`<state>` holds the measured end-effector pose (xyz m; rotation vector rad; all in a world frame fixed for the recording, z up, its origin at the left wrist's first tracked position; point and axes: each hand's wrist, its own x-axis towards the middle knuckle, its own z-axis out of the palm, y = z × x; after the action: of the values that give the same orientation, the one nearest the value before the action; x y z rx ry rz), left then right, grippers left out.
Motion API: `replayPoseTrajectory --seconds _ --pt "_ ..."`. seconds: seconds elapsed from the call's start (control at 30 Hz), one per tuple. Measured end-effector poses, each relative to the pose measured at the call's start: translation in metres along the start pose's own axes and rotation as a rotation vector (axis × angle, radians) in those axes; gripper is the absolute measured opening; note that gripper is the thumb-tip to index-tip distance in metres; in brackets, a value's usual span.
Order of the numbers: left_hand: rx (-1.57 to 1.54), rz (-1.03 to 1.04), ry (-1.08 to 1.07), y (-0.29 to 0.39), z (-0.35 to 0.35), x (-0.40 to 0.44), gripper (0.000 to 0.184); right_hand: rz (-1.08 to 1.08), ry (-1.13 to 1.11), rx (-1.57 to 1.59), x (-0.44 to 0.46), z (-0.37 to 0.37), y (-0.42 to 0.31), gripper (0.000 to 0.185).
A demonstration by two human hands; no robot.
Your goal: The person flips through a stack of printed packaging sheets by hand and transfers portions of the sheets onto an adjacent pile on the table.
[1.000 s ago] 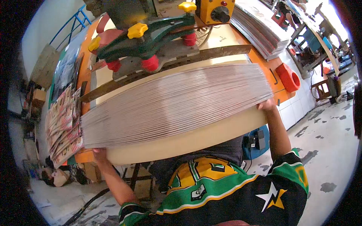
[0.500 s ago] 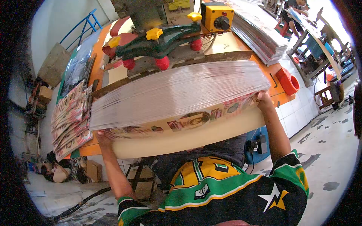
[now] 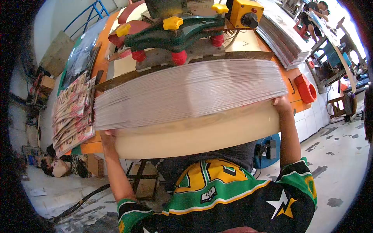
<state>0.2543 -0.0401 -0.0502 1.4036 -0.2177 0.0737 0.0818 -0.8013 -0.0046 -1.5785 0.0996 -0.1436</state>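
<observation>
A thick stack of thin plastic sheets (image 3: 186,91) lies across the work table in front of me, its layered edges showing as pale lines. At its near left corner my left hand (image 3: 108,136) is closed on the end, thumb on top. My right hand (image 3: 283,104) grips the near right corner in the same way. The fingers under both ends are hidden. Between my hands, a smooth cream surface (image 3: 198,134) curves along the near side of the stack. Right behind the stack stands a dark green machine clamp (image 3: 175,37) with yellow knobs and red feet.
Printed plastic packets (image 3: 74,116) lie overlapping on the left. A yellow control box (image 3: 245,14) sits above the clamp. Toward the right are another sheet stack (image 3: 285,39) and a red ring-shaped part (image 3: 305,88). Another person (image 3: 312,15) sits far right.
The near edge of the stack has tilted or shifted, so its printed face is now mostly out of sight and more cream surface shows. My hands stay at both ends. The view has shifted slightly.
</observation>
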Motion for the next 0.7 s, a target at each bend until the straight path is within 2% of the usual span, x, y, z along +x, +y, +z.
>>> replayPoseTrajectory --seconds 0.1,0.2,0.23,0.3,0.37,0.4,0.47,0.5,0.57,0.6,0.63,0.7 --pt "0.018 0.000 0.001 0.007 0.010 -0.003 0.101 -0.013 0.091 -0.017 -0.004 -0.004 0.009 0.096" --pt "0.049 0.000 0.016 0.016 0.024 -0.011 0.102 0.253 0.175 -0.125 -0.009 -0.016 0.020 0.110" --pt "0.069 0.009 0.026 0.021 0.029 -0.013 0.102 0.089 0.178 -0.184 -0.014 -0.015 0.023 0.107" --pt "0.105 0.046 0.053 0.031 0.043 -0.016 0.103 -0.072 0.193 -0.242 -0.024 0.002 0.009 0.104" --pt "0.103 0.091 0.085 0.022 0.031 -0.021 0.100 -0.055 0.213 -0.164 -0.034 0.014 -0.006 0.108" --pt "-0.186 -0.022 0.194 0.006 0.006 -0.023 0.095 -0.047 0.221 -0.139 -0.038 0.015 -0.011 0.109" --pt "-0.478 -0.140 0.307 0.000 0.001 -0.028 0.089 0.084 0.147 -0.306 -0.038 0.004 -0.007 0.129" --pt "-0.204 -0.004 0.151 0.011 0.017 -0.030 0.082 0.126 0.119 -0.362 -0.037 -0.002 -0.002 0.136" --pt "0.072 0.135 -0.005 0.007 0.011 -0.030 0.074 0.018 0.259 -0.552 -0.026 -0.012 0.030 0.098" --pt "-0.130 0.068 0.029 -0.012 -0.015 -0.028 0.071 0.016 0.259 -0.551 -0.027 -0.009 0.019 0.098" --pt "-0.332 -0.001 0.062 -0.022 -0.030 -0.027 0.068 0.061 0.185 -0.577 -0.028 0.001 -0.004 0.113" --pt "-0.301 -0.005 0.060 -0.018 -0.021 -0.026 0.065 0.106 0.113 -0.603 -0.025 0.017 -0.017 0.130"
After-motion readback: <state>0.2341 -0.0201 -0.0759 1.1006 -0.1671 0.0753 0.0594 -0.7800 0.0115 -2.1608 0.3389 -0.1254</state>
